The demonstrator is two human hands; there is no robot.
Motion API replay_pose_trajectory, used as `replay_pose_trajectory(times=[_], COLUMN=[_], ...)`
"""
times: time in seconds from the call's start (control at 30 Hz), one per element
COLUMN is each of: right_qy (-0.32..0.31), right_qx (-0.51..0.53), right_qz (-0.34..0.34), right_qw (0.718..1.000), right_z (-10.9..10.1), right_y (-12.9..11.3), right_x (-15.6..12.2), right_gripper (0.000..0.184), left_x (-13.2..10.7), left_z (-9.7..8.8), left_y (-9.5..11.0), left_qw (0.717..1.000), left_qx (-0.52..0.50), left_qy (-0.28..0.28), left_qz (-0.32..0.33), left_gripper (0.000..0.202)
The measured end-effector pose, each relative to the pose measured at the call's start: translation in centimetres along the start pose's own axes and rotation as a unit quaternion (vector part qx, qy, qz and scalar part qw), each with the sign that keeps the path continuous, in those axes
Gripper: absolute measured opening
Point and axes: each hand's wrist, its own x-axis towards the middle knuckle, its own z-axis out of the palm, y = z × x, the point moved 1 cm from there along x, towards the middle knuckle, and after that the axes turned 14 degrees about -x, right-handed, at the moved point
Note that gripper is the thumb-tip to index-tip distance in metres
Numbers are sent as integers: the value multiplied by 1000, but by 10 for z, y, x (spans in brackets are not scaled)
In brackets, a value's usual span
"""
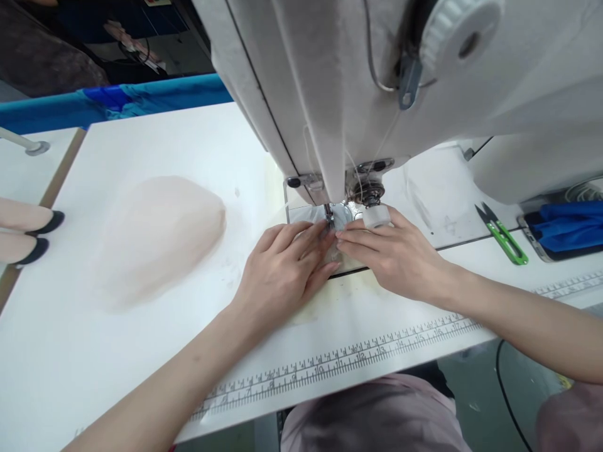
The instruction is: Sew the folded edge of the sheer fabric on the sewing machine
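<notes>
My left hand lies by the presser foot of a white sewing machine. Its fingers are pressed together, fingertips on a thin sheer fabric that is mostly covered. From the other side comes my right hand, its fingers closed and its tips pinching down on the same fabric, close to the left fingertips. A round white knob hides part of the right index finger. The needle area sits just beyond both sets of fingertips.
A pale pink sheer piece lies on the white table. Two pinkish rods with black ends reach in at left. Green thread snips, a phone and blue cloth lie right. A ruler strip runs along the front.
</notes>
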Motion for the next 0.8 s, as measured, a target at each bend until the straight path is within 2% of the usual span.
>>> replay_pose_trajectory(times=[0.27, 0.8], right_qy=[-80, -77], right_qx=[-13, -92], right_qz=[11, 19], right_qw=[997, 993], right_z=[9, 7], right_y=[5, 6], right_x=[1, 3], right_gripper=[38, 34], left_x=[2, 1], left_z=[3, 4], left_y=[7, 8], left_qw=[1000, 1000], left_qx=[13, 15], left_qy=[-4, 1], left_qz=[2, -7], left_gripper=[36, 40])
